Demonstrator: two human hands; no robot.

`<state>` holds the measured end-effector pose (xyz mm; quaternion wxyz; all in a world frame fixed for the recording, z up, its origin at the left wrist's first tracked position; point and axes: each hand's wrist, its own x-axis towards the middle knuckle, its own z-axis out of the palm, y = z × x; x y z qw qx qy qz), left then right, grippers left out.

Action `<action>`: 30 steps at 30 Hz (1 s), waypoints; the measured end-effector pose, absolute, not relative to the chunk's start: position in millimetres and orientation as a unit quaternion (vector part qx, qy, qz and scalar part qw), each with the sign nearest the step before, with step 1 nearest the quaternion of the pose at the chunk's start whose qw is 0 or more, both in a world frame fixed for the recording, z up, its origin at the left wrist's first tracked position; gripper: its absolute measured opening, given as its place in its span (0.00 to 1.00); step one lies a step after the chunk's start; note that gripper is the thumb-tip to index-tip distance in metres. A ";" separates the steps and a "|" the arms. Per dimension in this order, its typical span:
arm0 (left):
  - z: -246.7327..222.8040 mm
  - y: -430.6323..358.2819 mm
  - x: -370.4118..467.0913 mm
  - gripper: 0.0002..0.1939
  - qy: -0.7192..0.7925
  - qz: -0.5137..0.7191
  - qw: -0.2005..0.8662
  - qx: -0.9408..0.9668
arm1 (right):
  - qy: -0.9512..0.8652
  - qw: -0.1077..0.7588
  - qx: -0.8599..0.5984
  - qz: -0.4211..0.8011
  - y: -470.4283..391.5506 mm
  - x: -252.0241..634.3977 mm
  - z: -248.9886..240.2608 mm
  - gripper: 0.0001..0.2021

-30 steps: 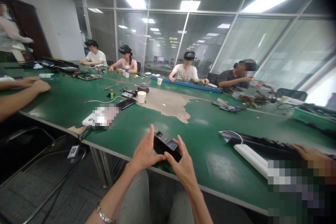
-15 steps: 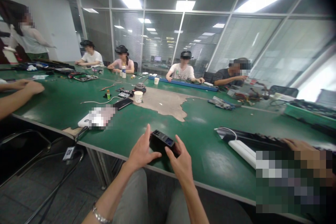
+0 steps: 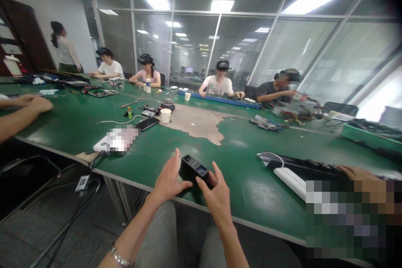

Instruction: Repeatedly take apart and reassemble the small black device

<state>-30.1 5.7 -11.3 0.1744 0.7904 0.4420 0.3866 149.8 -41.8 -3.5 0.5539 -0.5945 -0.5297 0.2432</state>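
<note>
Near the front edge of the green table stands a black box-shaped device (image 3: 195, 168) with a small screen, small buttons and sockets on its top face. My left hand (image 3: 169, 179) is beside its left end, fingers up and thumb stretched out apart from them. Around the right end, my right hand (image 3: 217, 190) has its thumb by the near side and its fingers spread behind the corner. Neither hand visibly grips the device, though light contact by the right hand cannot be ruled out. The device's lower part is partly hidden by my hands.
Left of my hands lie a white object (image 3: 101, 144), a black phone (image 3: 147, 124) and a paper cup (image 3: 165, 116). To the right, a co-worker's hand (image 3: 361, 173) rests near a white bar (image 3: 290, 182). Several people sit across the green table (image 3: 251, 142).
The fingers of my right hand have spread a little away from the device. Its screen looks brighter. A standing person at the back left has moved to the right.
</note>
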 end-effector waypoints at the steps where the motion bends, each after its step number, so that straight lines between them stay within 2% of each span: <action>1: -10.2 4.9 -29.7 0.65 0.446 0.389 0.180 0.786 | -0.512 0.565 -0.598 0.246 -43.0 146.8 -0.2 0.42; 8: -1.4 -1.8 -25.4 0.73 0.456 0.383 0.198 0.779 | -0.440 0.630 -0.594 0.239 -45.6 148.5 27.4 0.43; 11: 2.2 -4.0 -23.4 0.74 0.458 0.369 0.179 0.789 | -0.423 0.645 -0.606 0.195 -46.6 162.5 28.5 0.43; 15: 7.7 -5.8 -15.9 0.76 0.462 0.338 0.143 0.807 | -0.433 0.576 -0.689 0.078 -51.2 181.6 14.6 0.43; 21: 11.4 -8.9 5.0 0.76 0.508 0.332 0.130 0.784 | -0.522 0.468 -0.712 0.029 -54.0 190.7 -9.8 0.44; 24: 11.4 -9.2 7.5 0.72 0.514 0.338 0.139 0.776 | -0.532 0.465 -0.707 0.001 -51.1 192.1 -13.4 0.44; 30: 15.9 -2.6 -15.3 0.70 0.473 0.331 0.169 0.799 | -0.525 0.474 -0.705 0.057 -49.1 187.3 -1.9 0.40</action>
